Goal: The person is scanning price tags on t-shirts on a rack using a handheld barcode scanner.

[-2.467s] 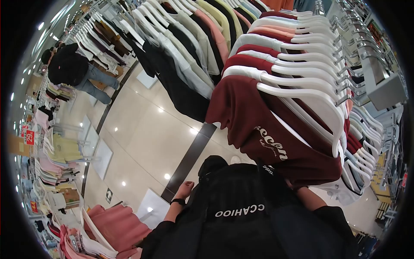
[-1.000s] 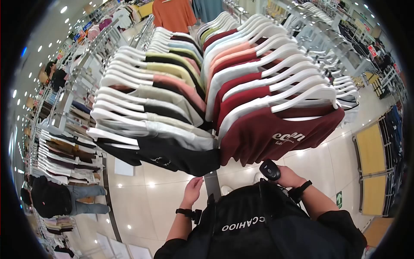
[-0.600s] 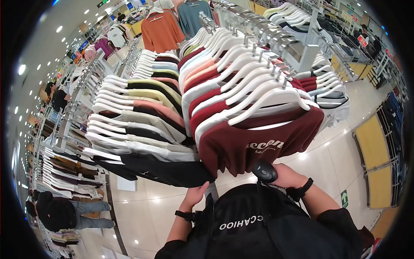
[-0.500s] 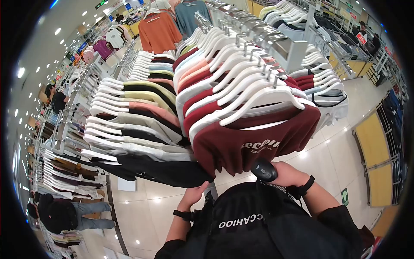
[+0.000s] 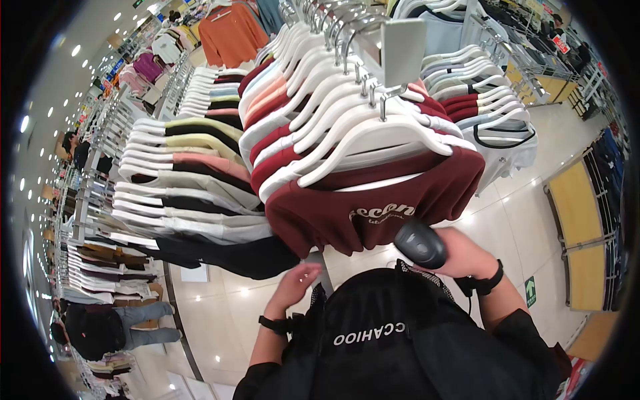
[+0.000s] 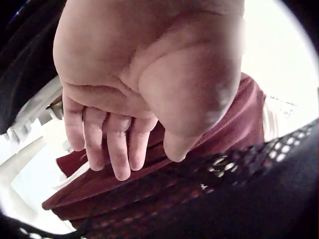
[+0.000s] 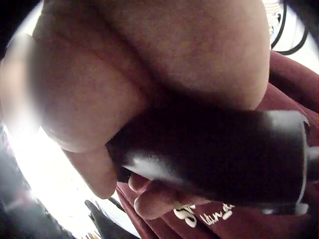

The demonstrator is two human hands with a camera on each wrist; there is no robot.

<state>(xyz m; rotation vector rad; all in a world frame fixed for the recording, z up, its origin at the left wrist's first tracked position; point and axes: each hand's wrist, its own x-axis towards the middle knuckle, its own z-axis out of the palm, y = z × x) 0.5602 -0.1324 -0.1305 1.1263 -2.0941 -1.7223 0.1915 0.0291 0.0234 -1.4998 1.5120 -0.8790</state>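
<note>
My right hand [image 5: 465, 253] grips a black barcode scanner [image 5: 421, 244], its rounded head toward the clothes. The right wrist view shows the scanner's thick handle [image 7: 214, 154] in the palm, thumb and fingertips curled round it. Just past the scanner hangs a maroon shirt [image 5: 313, 220] with white lettering, on a white hanger [image 5: 373, 137] at the front of a rack. Below the shirt's left side, my left hand [image 5: 299, 283] holds nothing. In the left wrist view its fingers [image 6: 118, 144] hang loosely bent, with maroon cloth [image 6: 224, 129] behind them.
A second row of shirts with a black shirt [image 5: 230, 257] in front hangs at left. The square rail end [image 5: 402, 53] stands above the maroon shirt. A person [image 5: 93, 330] is at far left; a wooden-panelled shelf [image 5: 577, 207] stands at right.
The head view has turned to face the rack, and the maroon shirt now hangs straight ahead. My right hand, mostly hidden before, shows with the scanner; lately it has risen slightly toward the shirt.
</note>
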